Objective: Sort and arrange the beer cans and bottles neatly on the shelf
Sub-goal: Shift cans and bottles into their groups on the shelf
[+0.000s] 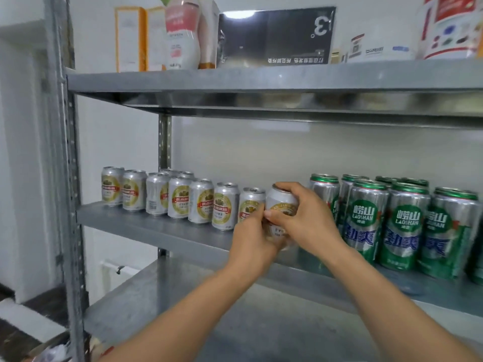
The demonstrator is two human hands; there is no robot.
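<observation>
While the left hand (pixel 254 239) is gripping low and the right hand (pixel 305 215) curling over the top, the small silver gold-and-red-labelled beer can (pixel 281 205) is being held at the grey metal shelf (pixel 156 226), between matching silver cans (pixel 180 199) and tall green cans (pixel 407 226).

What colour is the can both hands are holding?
The held can is silver with a gold and red label; clearest in the head view.
</observation>
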